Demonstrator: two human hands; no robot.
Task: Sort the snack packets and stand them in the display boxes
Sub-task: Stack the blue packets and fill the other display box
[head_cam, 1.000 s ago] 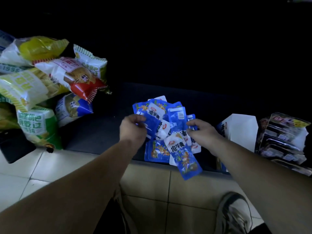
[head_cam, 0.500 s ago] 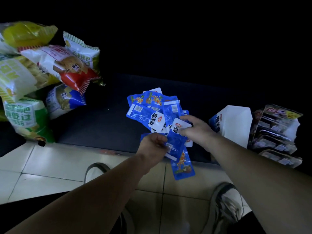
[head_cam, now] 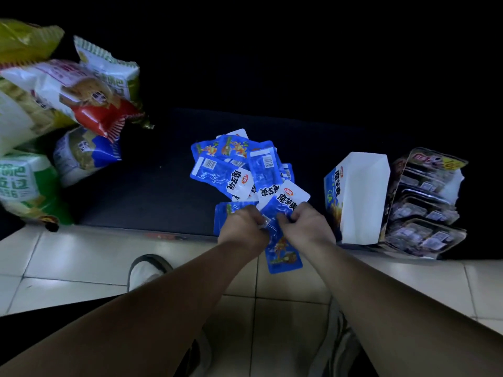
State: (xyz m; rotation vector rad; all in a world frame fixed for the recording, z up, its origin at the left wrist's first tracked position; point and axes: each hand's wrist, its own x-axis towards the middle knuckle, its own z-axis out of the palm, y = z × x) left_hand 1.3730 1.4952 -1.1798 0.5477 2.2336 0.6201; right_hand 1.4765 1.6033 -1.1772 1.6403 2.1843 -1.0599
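Mid-frame, our left hand [head_cam: 246, 227] and right hand [head_cam: 306, 227] pinch one small blue foil snack packet [head_cam: 280, 235], fingers curled; next it likely goes upright into the white-and-blue cardboard display box [head_cam: 362, 197] at right.

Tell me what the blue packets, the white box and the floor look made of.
Blue packets: thin plastic film, glossy. They crinkle and catch highlights.
White box: folded paperboard, plain and matte inside, printed outside, with crisp creases and stiff flat walls.
Floor: probably glazed ceramic tile, shown by pale squares, grout lines and soft reflections.
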